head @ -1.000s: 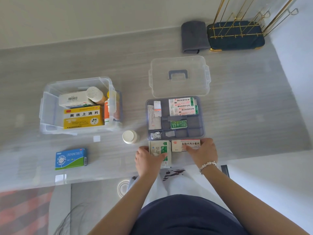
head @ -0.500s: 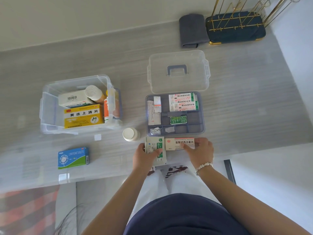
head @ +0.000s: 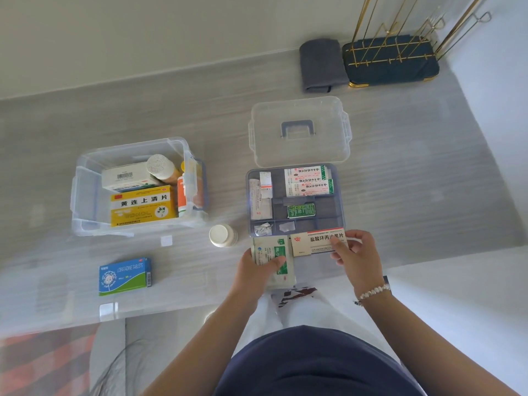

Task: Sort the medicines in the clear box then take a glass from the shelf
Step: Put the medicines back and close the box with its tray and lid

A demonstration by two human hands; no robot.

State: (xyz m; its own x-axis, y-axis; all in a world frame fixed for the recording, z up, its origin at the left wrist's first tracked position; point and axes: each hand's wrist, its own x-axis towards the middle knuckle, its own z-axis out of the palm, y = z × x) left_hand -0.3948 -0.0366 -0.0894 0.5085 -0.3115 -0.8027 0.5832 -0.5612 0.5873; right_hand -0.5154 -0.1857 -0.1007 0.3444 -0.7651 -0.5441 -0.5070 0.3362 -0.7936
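Observation:
My left hand [head: 257,270] grips a white and green medicine box [head: 274,260] at the table's front edge. My right hand [head: 355,257] pinches a cream box with a red stripe [head: 314,242] beside it. Both boxes sit just in front of the grey divided tray [head: 340,207], which holds two white and green boxes [head: 308,181], a small green packet [head: 301,210] and sachets. The clear box [head: 85,195] on the left holds a yellow box [head: 143,207], a white box, a white-capped bottle and an orange tube.
The clear lid with a grey handle [head: 298,131] lies behind the tray. A white bottle [head: 223,235] stands left of the tray. A blue and green tablet box [head: 125,276] lies at the front left. A grey cloth [head: 321,64] and a dark rack with gold rods [head: 391,58] sit at the back.
Both hands have lifted their boxes a little off the table edge and tilted them. My right hand has slid to the right end of the cream box.

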